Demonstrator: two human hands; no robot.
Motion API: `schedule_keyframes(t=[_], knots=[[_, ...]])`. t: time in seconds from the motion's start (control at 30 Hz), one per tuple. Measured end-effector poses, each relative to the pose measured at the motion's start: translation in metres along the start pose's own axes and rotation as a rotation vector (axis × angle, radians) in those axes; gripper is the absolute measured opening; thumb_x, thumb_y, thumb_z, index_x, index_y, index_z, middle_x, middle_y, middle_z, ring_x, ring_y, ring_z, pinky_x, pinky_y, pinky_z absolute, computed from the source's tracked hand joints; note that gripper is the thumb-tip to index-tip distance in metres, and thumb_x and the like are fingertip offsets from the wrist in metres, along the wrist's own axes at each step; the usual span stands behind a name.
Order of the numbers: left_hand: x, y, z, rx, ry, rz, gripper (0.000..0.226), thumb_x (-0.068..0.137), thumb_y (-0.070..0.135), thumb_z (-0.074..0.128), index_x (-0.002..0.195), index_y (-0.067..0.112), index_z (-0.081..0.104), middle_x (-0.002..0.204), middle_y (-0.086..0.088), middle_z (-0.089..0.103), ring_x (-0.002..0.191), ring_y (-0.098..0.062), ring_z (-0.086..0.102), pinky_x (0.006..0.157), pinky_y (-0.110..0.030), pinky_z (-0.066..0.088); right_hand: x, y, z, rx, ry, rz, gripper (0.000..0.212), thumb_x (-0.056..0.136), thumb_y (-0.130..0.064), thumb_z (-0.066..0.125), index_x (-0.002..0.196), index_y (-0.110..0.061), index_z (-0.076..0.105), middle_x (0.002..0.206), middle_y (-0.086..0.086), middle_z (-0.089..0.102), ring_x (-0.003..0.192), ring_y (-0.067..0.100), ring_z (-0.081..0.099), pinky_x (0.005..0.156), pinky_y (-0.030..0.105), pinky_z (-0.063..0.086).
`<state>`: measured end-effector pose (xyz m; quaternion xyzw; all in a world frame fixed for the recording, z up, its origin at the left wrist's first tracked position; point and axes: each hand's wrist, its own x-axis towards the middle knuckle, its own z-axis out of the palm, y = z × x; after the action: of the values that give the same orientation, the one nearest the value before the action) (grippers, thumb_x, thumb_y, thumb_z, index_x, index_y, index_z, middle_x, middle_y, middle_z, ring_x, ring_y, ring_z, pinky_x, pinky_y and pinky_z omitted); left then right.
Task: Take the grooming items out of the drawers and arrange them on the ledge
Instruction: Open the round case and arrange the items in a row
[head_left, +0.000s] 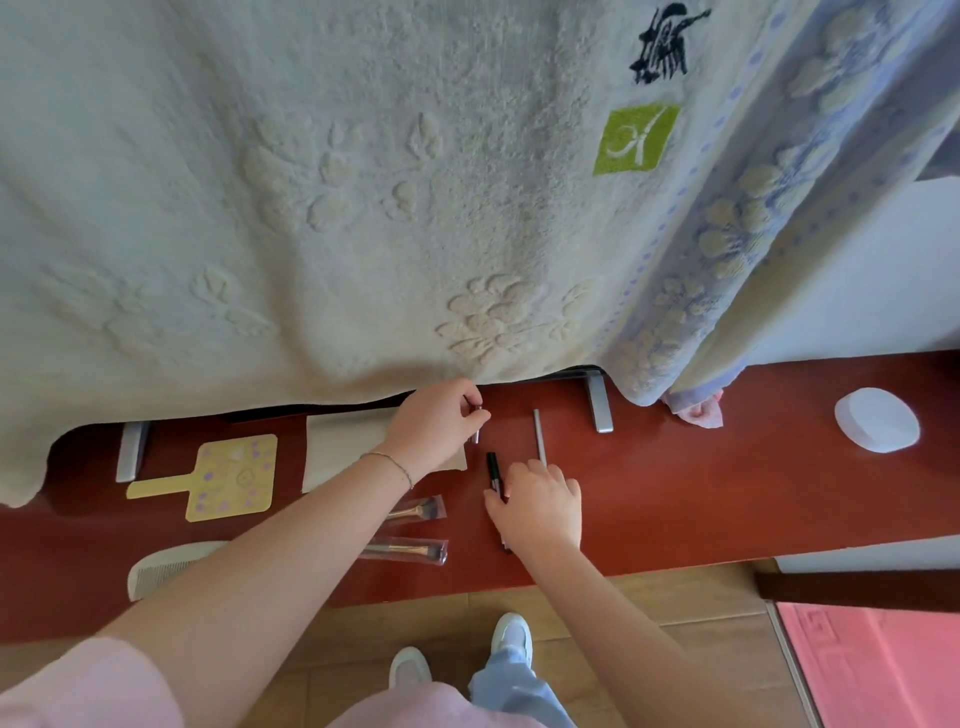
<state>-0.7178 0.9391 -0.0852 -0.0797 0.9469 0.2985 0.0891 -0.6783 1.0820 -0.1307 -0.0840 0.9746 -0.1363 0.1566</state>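
A cream towel (322, 197) is hanging over the back of the red ledge (701, 483), draping just beyond the left hand (434, 426). A yellow mirror (228, 477) and a white comb (166, 569) are lying well to the left of that hand. Two wrapped brushes (415, 530) are lying between the forearms, near the right hand (537, 506). A white pad (877, 420) is sitting far to the right.

The left hand is reaching forward, fingers curled, pinching a small silver tube (475, 423) against the ledge. The right hand is resting palm down, fingers bent over a black pen (493, 470), whose tip is protruding ahead of the knuckles. A grey pencil (539, 435) is lying just beyond the right fingertips; whether they touch it cannot be told.
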Motion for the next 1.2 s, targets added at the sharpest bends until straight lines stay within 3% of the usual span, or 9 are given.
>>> schedule_keyframes(t=[0.17, 0.3, 0.4, 0.53, 0.7, 0.83, 0.97, 1.07, 1.2], knots=[[0.021, -0.01, 0.022, 0.168, -0.013, 0.024, 0.018, 0.087, 0.038, 0.055, 0.097, 0.023, 0.058, 0.078, 0.009, 0.067, 0.081, -0.013, 0.058, 0.073, -0.034, 0.049, 0.005, 0.004, 0.006, -0.051, 0.023, -0.025, 0.039, 0.09, -0.048, 0.042, 0.109, -0.017, 0.058, 0.11, 0.001, 0.06, 0.106, 0.022, 0.049, 0.091, 0.036, 0.034], [0.023, -0.017, 0.034, 0.309, 0.024, 0.03, 0.023, 0.086, 0.047, 0.052, 0.101, 0.028, 0.056, 0.094, 0.005, 0.061, 0.09, -0.019, 0.056, 0.07, -0.032, 0.046, 0.006, 0.007, 0.008, -0.066, 0.032, -0.025, 0.042, 0.09, -0.05, 0.04, 0.109, -0.017, 0.056, 0.11, 0.001, 0.059, 0.104, 0.022, 0.048, 0.09, 0.038, 0.033], [0.017, -0.015, 0.037, 0.407, 0.105, 0.088, 0.025, 0.088, 0.045, 0.053, 0.103, 0.025, 0.058, 0.099, 0.005, 0.058, 0.093, -0.02, 0.054, 0.068, -0.027, 0.035, 0.004, 0.009, 0.008, -0.041, 0.115, -0.04, 0.044, 0.087, -0.056, 0.041, 0.098, -0.017, 0.058, 0.097, 0.0, 0.062, 0.094, 0.023, 0.053, 0.083, 0.038, 0.038], [0.017, -0.02, 0.046, 0.422, 0.172, 0.186, 0.024, 0.084, 0.039, 0.062, 0.095, 0.018, 0.063, 0.09, 0.003, 0.065, 0.099, -0.022, 0.053, 0.07, -0.03, 0.029, 0.007, 0.022, 0.001, 0.093, 0.304, 0.028, 0.029, 0.083, -0.042, 0.054, 0.085, -0.013, 0.056, 0.079, 0.002, 0.062, 0.078, 0.024, 0.056, 0.069, 0.036, 0.042], [0.018, -0.022, 0.047, 0.4, 0.178, 0.17, 0.028, 0.085, 0.041, 0.059, 0.103, 0.02, 0.063, 0.096, 0.005, 0.066, 0.101, -0.02, 0.052, 0.076, -0.03, 0.035, 0.019, 0.043, -0.005, 0.04, 0.15, 0.119, 0.03, 0.09, -0.041, 0.045, 0.101, -0.014, 0.054, 0.096, 0.001, 0.063, 0.092, 0.022, 0.055, 0.08, 0.034, 0.042], [0.008, -0.016, 0.035, 0.229, 0.201, 0.116, 0.023, 0.089, 0.034, 0.056, 0.107, 0.021, 0.063, 0.097, 0.008, 0.067, 0.096, -0.015, 0.053, 0.078, -0.025, 0.038, 0.017, 0.043, -0.01, -0.033, 0.106, 0.056, 0.022, 0.093, -0.031, 0.041, 0.093, -0.014, 0.055, 0.089, 0.002, 0.063, 0.083, 0.021, 0.056, 0.075, 0.032, 0.041], [-0.005, 0.005, 0.015, -0.291, 0.003, -0.11, 0.023, 0.091, 0.037, 0.052, 0.109, 0.027, 0.061, 0.095, 0.012, 0.065, 0.067, -0.001, 0.054, 0.059, -0.006, 0.042, -0.003, 0.041, -0.03, 0.388, -0.001, 0.037, 0.019, 0.092, -0.028, 0.048, 0.077, -0.016, 0.046, 0.059, -0.003, 0.051, 0.054, 0.015, 0.048, 0.051, 0.025, 0.039], [-0.012, 0.02, 0.007, -0.712, -0.152, -0.183, 0.021, 0.088, 0.037, 0.057, 0.101, 0.025, 0.068, 0.087, 0.011, 0.07, 0.066, -0.005, 0.055, 0.061, -0.016, 0.042, -0.022, 0.03, -0.042, 0.549, -0.03, -0.034, 0.018, 0.09, -0.024, 0.052, 0.073, -0.02, 0.047, 0.057, 0.008, 0.059, 0.046, 0.009, 0.045, 0.046, 0.017, 0.036], [-0.014, 0.03, 0.001, -0.874, -0.171, -0.169, 0.012, 0.085, 0.024, 0.064, 0.086, 0.015, 0.073, 0.079, -0.001, 0.072, 0.061, -0.005, 0.052, 0.055, -0.02, 0.037, -0.034, 0.02, -0.051, 0.725, -0.033, -0.022, 0.017, 0.09, -0.02, 0.05, 0.073, -0.018, 0.05, 0.062, 0.012, 0.063, 0.046, 0.002, 0.045, 0.048, 0.016, 0.037]])
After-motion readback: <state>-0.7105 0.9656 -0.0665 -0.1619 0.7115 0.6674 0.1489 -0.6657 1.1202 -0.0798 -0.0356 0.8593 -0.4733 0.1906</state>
